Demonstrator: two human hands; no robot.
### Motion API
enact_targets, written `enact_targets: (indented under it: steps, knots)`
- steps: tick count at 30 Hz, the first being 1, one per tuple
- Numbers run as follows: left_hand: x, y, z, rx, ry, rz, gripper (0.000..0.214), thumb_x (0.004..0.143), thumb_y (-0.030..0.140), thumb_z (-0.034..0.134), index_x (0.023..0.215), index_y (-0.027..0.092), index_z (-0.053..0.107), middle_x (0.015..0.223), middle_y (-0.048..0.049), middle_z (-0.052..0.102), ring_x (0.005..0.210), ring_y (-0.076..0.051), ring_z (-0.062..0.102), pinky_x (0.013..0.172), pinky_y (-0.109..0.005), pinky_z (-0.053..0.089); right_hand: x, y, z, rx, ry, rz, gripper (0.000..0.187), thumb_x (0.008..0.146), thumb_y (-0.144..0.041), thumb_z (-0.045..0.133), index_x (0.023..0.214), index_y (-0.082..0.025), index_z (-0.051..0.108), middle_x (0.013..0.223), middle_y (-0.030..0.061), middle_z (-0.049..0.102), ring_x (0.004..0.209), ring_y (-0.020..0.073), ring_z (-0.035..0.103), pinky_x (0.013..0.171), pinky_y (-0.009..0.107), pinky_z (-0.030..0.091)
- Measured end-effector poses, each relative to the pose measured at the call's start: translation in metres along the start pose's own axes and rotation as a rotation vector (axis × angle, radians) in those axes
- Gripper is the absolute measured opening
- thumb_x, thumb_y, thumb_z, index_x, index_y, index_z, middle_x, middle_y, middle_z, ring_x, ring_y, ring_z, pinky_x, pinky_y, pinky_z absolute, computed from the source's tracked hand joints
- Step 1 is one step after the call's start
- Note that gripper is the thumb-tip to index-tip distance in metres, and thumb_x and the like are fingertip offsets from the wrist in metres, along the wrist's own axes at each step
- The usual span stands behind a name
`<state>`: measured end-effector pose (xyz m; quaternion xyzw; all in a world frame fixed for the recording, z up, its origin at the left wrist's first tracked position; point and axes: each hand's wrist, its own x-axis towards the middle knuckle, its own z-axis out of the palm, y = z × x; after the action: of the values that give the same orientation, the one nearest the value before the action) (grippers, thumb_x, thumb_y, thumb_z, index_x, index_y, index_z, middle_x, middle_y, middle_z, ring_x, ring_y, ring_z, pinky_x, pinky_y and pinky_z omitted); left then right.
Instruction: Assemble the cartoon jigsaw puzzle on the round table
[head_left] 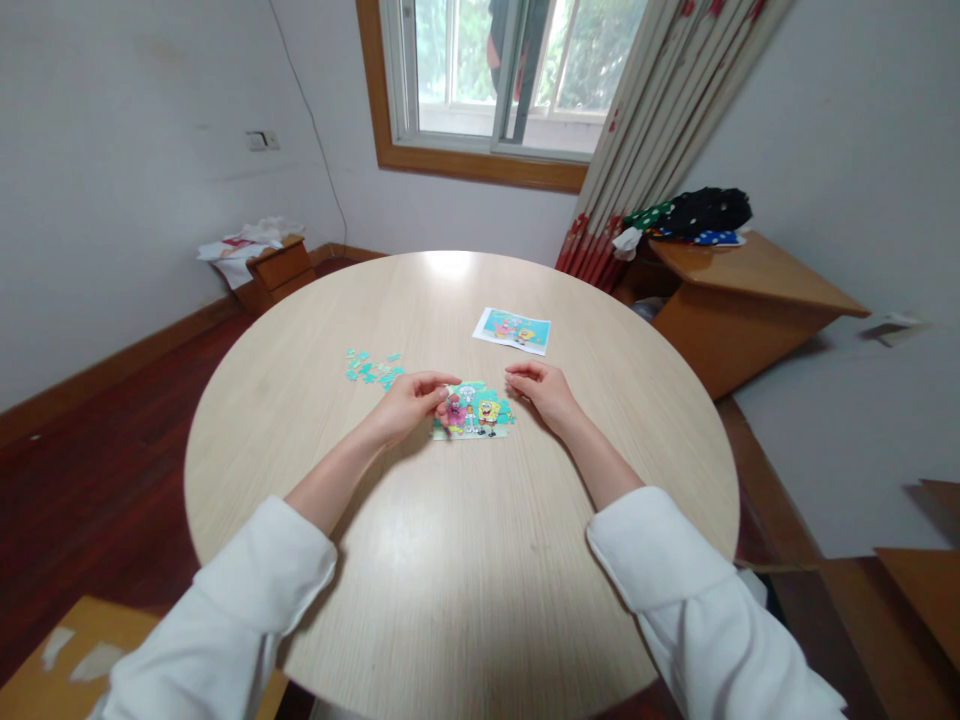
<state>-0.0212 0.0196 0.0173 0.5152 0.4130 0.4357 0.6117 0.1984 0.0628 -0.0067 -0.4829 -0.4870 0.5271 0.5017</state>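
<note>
A partly assembled jigsaw puzzle of cartoon figures lies flat on the round table, its upper and right edges uneven. My left hand is at the puzzle's left side, with thumb and fingers bent together over its upper left part. Whatever those fingertips hold is too small to make out. Just off the upper right edge is my right hand, thumb and forefinger pinched together; I cannot see what is between them. Loose teal puzzle pieces are scattered to the left, beyond my left hand.
A printed reference picture lies on the table beyond the puzzle. Behind the table are a window and a curtain. A wooden cabinet with clothes on top stands at the right, and a small drawer unit at the left.
</note>
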Motion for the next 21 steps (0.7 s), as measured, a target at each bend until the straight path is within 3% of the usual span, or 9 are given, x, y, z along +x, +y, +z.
enact_targets:
  steps: [7,14,21]
  knots:
    - [-0.001,-0.006,-0.004,-0.047,-0.079,0.003,0.047,0.070,0.024,0.076,0.110,0.012,0.055,0.070,-0.0025,0.069,0.068,-0.020,0.070,0.071,-0.035,0.053,0.001,0.003,-0.002,-0.004,-0.005,0.008,0.031,0.048,-0.034,0.078,0.071,-0.017,0.064,0.059,-0.0023,0.060,0.055,0.0102,0.054,0.060,0.027,0.046]
    - [-0.001,-0.008,-0.006,-0.140,-0.032,-0.076,0.031,0.077,0.011,0.067,0.106,0.011,0.057,0.083,-0.0097,0.073,0.081,-0.019,0.071,0.088,-0.038,0.052,0.000,0.003,0.002,-0.052,0.022,-0.037,0.028,0.051,-0.034,0.076,0.069,-0.018,0.063,0.059,-0.0018,0.059,0.056,0.0116,0.054,0.059,0.028,0.045]
    - [0.000,-0.013,-0.009,-0.179,-0.047,-0.128,0.031,0.079,0.008,0.063,0.110,0.010,0.060,0.092,-0.0116,0.073,0.093,-0.020,0.069,0.097,-0.040,0.049,-0.014,-0.004,0.022,-0.215,-0.049,-0.250,0.020,0.067,-0.037,0.066,0.077,-0.019,0.069,0.073,0.0031,0.066,0.068,0.0156,0.059,0.067,0.031,0.047]
